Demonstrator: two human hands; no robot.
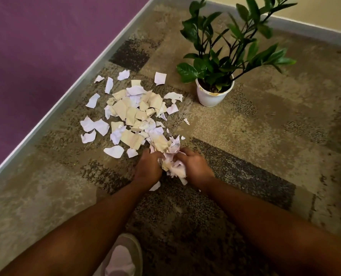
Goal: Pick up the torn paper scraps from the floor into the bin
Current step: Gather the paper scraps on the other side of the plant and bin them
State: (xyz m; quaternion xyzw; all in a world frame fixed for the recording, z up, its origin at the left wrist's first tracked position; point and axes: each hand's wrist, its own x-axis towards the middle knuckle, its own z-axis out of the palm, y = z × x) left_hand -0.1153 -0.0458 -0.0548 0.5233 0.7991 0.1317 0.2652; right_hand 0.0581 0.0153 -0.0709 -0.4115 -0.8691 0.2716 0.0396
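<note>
I see no bin anywhere in my view, and the wad of scraps [173, 166] between my hands is partly covered by my own fingers, so I cannot tell how much paper it holds. My left hand [148, 168] and right hand [194, 166] are pressed together around that wad, both clamped on it just above the carpet [255, 120]. A few torn ends stick out below the wad, toward me, and one white piece [155, 186] shows under my left wrist, half hidden.

The main pile of scraps [134, 114] lies on the carpet beyond my hands. Its long axis runs from my hands away toward the far left, roughly parallel to the grey baseboard [70, 92] under the purple wall [36, 46]. Cream pieces sit in the middle, white ones scattered around the rim. Print on one scrap is too small to read.

A potted plant [215, 90] stands near the pile's right side, its top leaves cut off by the frame. A shoe [123, 255] shows at the bottom edge, partly behind my left forearm.
</note>
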